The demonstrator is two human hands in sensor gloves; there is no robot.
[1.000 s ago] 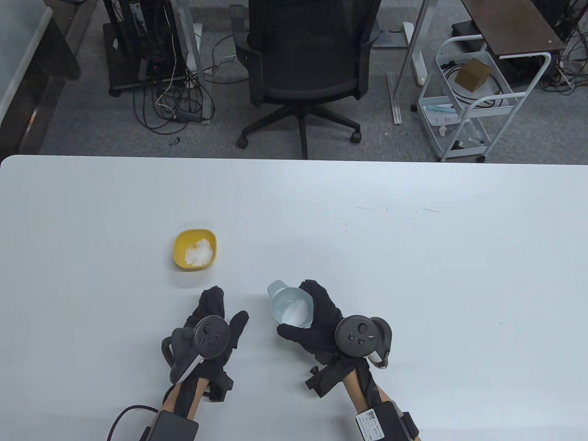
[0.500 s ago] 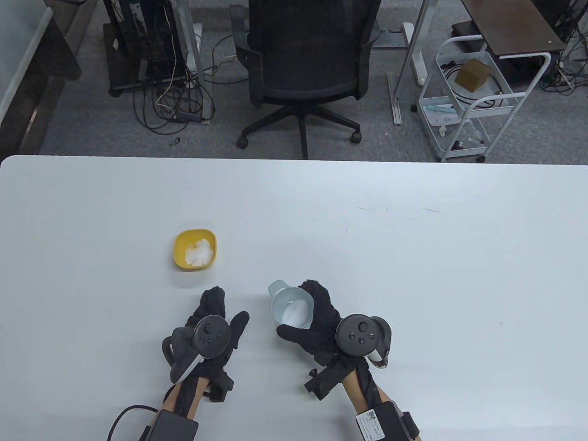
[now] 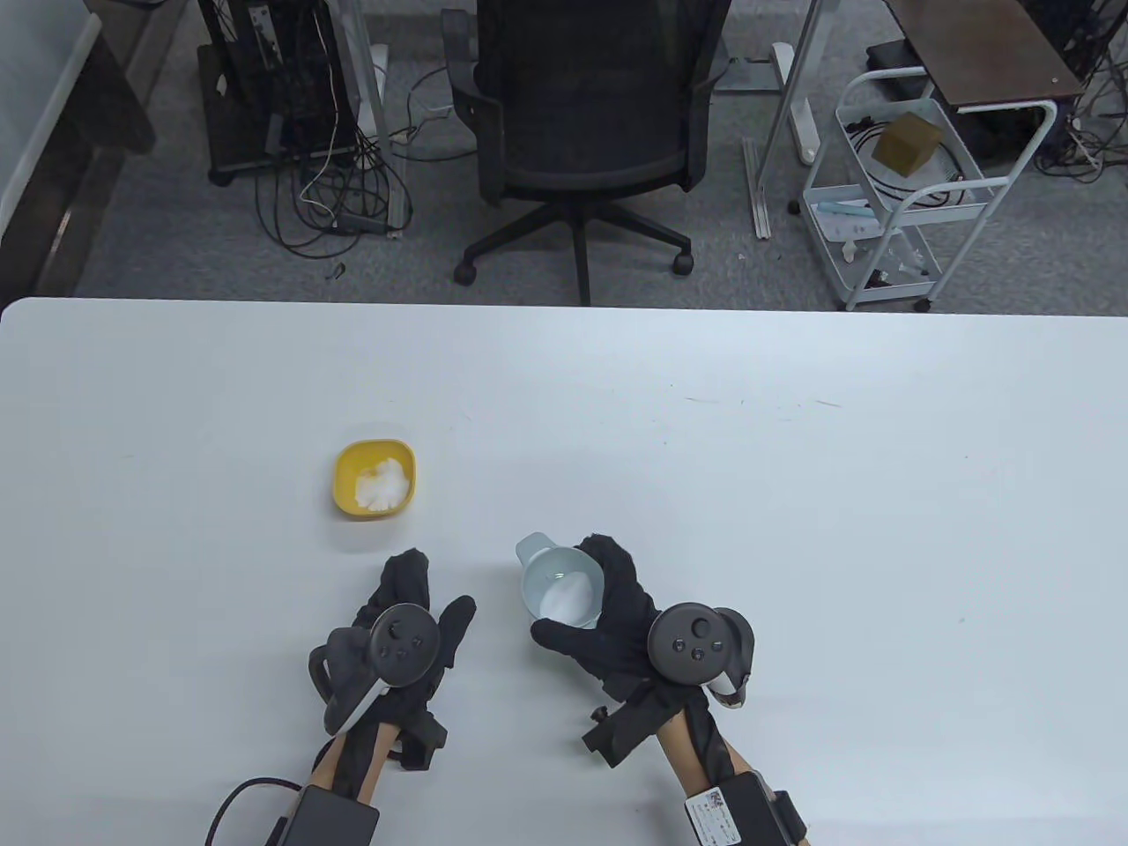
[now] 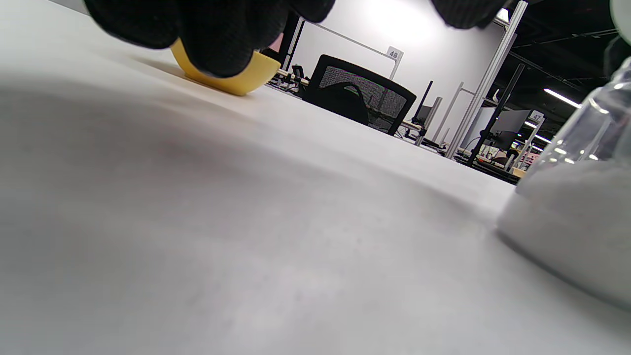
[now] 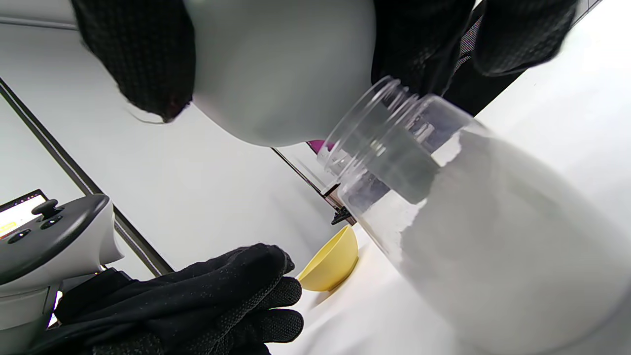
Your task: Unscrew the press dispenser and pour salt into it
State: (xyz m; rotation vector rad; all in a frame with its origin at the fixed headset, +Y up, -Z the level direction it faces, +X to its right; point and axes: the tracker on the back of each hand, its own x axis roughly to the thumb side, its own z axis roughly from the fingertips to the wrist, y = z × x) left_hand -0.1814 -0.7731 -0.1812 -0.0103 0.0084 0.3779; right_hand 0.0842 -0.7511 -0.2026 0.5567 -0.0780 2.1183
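Observation:
My right hand (image 3: 575,595) grips a pale grey funnel-like cup (image 3: 560,589) with white salt showing inside it. In the right wrist view the cup (image 5: 281,64) is held just above the open threaded mouth of a clear jar (image 5: 493,236) that stands on the table, largely filled with white salt. In the table view the jar is hidden under the cup. A yellow bowl (image 3: 374,480) with a heap of salt sits to the far left. My left hand (image 3: 436,586) rests flat on the table, empty, left of the jar (image 4: 577,212).
The white table (image 3: 793,493) stretches far and right of my hands. Its far edge borders a black office chair (image 3: 582,132) and a white cart (image 3: 908,194) on the floor. The yellow bowl (image 4: 231,81) lies just beyond my left fingers (image 4: 217,29).
My right hand with the cup has crept very slightly away from me. The left hand and the yellow bowl have not moved.

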